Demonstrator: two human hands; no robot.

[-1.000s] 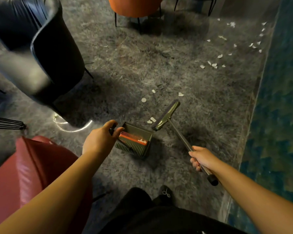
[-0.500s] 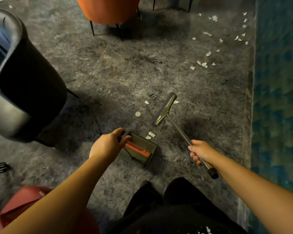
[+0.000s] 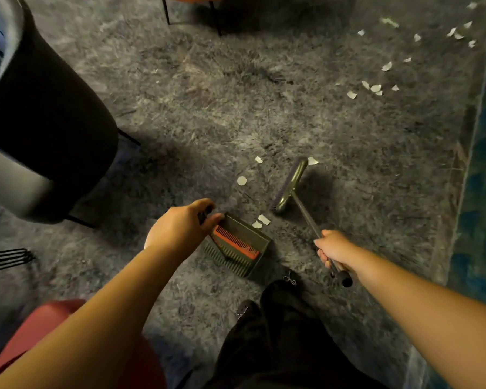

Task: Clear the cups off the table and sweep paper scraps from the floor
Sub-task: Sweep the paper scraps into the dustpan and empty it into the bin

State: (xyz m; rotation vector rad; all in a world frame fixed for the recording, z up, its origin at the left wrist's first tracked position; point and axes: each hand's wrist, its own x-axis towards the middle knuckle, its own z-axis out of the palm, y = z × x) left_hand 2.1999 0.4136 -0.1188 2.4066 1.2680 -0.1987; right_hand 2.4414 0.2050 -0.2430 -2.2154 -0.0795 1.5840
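My left hand [image 3: 180,228] grips the handle of a dark green dustpan [image 3: 240,249] with an orange comb strip, set on the grey carpet. My right hand [image 3: 334,248] holds the grey handle of a broom; its olive broom head [image 3: 291,186] rests on the carpet a little beyond the pan. Two white paper scraps [image 3: 261,221] lie just at the pan's mouth. Other scraps lie near the broom head: a round scrap [image 3: 242,180] and one at the head's far tip [image 3: 312,160]. Several more scraps [image 3: 375,88] are scattered at the upper right.
A black chair [image 3: 48,122] stands at the left, a red seat [image 3: 48,327] at the bottom left, and an orange chair's legs [image 3: 166,9] at the top. A blue patterned floor strip [image 3: 483,164] borders the carpet on the right. My dark trousers and shoes [image 3: 275,318] are below.
The view has shifted forward and down. The broom head has drawn nearer the dustpan, and both hands keep their grips.
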